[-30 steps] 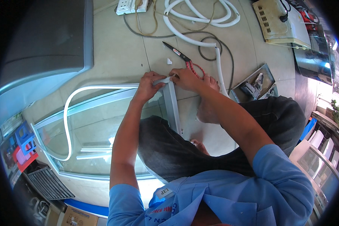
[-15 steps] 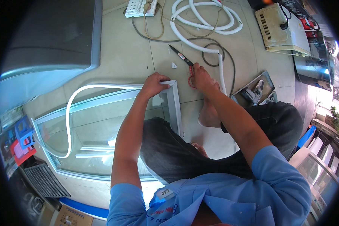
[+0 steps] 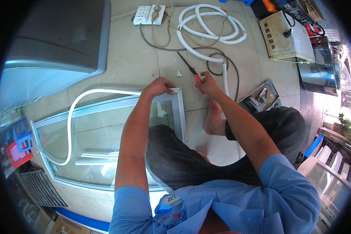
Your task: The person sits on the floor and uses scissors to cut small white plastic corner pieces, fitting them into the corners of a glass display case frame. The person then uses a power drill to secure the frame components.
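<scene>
A framed glass door [image 3: 178,117] lies flat on the floor at my left, its pale frame around a clear pane. My left hand [image 3: 159,86] is closed at its far right corner, fingers pinching a white rubber sealing strip [image 3: 70,128] against the frame. From that hand the strip runs left along the far edge, then loops loosely over the glass. My right hand [image 3: 209,85] grips the red-patterned handles of scissors [image 3: 197,81], held above the floor right of the corner. Their dark blades point far left, away from the frame.
White tubing [image 3: 201,37] lies coiled at the far side, beside a power strip [image 3: 148,15] and grey cable. A small white scrap [image 3: 179,73] sits near the scissors. A metal tray [image 3: 263,95] is at right, a large grey appliance [image 3: 62,35] far left. Loose white strips [image 3: 99,155] rest on the glass.
The scissors have turned in my right hand, so the blades now show nearly edge-on and more handle is visible. My left hand stays at the corner. The whole view has shifted slightly.
</scene>
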